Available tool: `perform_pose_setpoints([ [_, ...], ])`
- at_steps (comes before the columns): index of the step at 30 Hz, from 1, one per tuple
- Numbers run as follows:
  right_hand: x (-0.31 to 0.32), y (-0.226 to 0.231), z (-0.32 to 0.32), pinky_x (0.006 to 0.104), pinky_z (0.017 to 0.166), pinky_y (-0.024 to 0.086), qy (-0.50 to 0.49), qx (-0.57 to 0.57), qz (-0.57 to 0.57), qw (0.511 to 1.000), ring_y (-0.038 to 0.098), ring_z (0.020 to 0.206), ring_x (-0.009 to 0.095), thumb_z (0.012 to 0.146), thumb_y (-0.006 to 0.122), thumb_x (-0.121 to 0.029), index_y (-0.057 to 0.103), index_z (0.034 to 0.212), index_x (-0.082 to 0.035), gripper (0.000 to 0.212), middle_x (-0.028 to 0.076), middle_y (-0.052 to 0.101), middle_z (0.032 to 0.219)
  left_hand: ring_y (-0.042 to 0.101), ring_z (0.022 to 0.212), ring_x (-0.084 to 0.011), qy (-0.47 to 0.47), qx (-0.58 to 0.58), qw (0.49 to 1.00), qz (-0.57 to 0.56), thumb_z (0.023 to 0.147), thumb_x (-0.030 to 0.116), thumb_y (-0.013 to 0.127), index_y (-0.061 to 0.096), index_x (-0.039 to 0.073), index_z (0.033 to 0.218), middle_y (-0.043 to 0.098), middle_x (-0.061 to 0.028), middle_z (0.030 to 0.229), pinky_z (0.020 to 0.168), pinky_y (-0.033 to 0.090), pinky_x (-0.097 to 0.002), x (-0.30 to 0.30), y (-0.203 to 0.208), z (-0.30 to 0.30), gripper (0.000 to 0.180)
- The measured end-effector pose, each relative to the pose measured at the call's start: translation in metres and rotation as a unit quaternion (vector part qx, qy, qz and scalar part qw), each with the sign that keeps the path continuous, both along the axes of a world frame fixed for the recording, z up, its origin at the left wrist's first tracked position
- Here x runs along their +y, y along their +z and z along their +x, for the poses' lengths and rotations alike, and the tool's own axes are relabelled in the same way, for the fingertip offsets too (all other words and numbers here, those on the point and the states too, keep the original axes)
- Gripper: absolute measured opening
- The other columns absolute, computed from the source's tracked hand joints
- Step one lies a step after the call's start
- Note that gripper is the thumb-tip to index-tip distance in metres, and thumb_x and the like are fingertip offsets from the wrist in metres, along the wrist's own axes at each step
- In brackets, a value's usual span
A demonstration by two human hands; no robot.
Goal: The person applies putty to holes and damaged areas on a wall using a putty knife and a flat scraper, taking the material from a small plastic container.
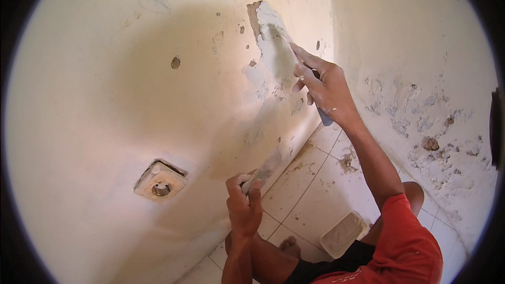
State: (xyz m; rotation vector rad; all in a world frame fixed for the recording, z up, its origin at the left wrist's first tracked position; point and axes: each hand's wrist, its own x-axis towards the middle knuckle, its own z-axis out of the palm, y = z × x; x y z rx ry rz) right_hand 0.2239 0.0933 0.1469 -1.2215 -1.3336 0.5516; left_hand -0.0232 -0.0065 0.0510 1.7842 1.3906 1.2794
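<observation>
My right hand (323, 88) is up at the wall (79, 100), toward its right edge where it meets the side wall (400, 26), with the fingers clamped round a dark-handled spatula (326, 119). The index finger stretches along the tool toward the wall, and the handle's end sticks out below my palm. The spatula's far end lies over a wet-looking, pale patch of filler (269, 17); I cannot tell how firmly it presses there. Along the filler's upper left edge a strip of rough brown plaster (254, 20) shows bare. White smears coat my right fingers. My left hand (245, 202) is lower, near the wall's bottom edge, its fingers closed around a second flat blade (266, 170) that is smeared with pale grey stuff and points up and to the right. Whether that blade touches the wall, I cannot tell. To the left of this hand, a square socket (161, 180) sits crooked in the wall, with a dark gap along its top edge. Small holes and chips dot the paint, and the side wall's lower part is flaking and pitted. On the tiled floor (321, 176), beside my bare foot (290, 245), stands a pale rectangular tub (343, 234), close to my red sleeve (407, 231).
</observation>
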Motion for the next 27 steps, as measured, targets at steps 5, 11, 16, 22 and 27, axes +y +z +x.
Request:
perform_pose_setpoints([
  [5,0.002,0.004,-0.023,0.0239,0.047,0.046,-0.006,0.033,0.006,0.999,0.057,0.056,0.009,0.097,0.054,-0.019,0.055,0.137,-0.007,0.042,0.006,0.06,0.074,0.047,0.098,-0.0157,0.043,-0.101,0.991,0.077,0.093,0.014,0.063,0.046,0.002,0.113,0.047,-0.0072,0.107,0.087,0.043,-0.0292,0.003,-0.006,-0.011,0.029],
  [11,0.016,-0.013,-0.055,0.0278,0.053,0.047,-0.031,0.018,0.082,0.996,0.056,0.055,0.012,0.095,0.057,-0.018,0.053,0.134,0.003,0.044,0.009,0.059,0.071,0.045,0.096,-0.014,0.068,-0.173,0.971,0.15,0.094,0.01,0.059,0.042,0.001,0.116,0.043,-0.0049,0.106,0.086,0.042,-0.0273,-0.008,0.0,-0.017,0.03],
  [16,-0.001,-0.01,-0.071,0.0298,0.065,0.049,-0.06,-0.059,0.063,0.995,0.059,0.068,0.014,0.094,0.057,-0.016,0.053,0.132,0.006,0.044,0.009,0.061,0.075,0.045,0.097,-0.0155,0.061,-0.148,0.966,0.204,0.095,0.011,0.058,0.038,0.0,0.118,0.042,-0.0069,0.104,0.086,0.042,-0.0288,-0.008,-0.002,-0.025,0.032],
  [22,-0.018,-0.015,-0.057,0.0315,0.065,0.047,-0.025,0.013,0.049,0.998,0.053,0.068,0.012,0.093,0.057,-0.019,0.054,0.133,0.003,0.045,0.01,0.064,0.079,0.045,0.097,-0.0156,0.072,-0.134,0.969,0.196,0.095,0.013,0.059,0.039,0.0,0.117,0.043,-0.0073,0.103,0.087,0.042,-0.0296,-0.013,0.0,-0.028,0.032],
  [27,0.002,0.019,-0.039,0.0271,0.06,0.045,-0.07,0.028,0.023,0.997,0.051,0.064,0.008,0.09,0.058,-0.023,0.059,0.129,0.001,0.046,0.005,0.057,0.07,0.045,0.096,-0.0155,0.051,-0.172,0.968,0.175,0.094,0.014,0.06,0.038,0.001,0.117,0.043,-0.0068,0.104,0.088,0.042,-0.0299,-0.012,0.0,-0.025,0.034],
])
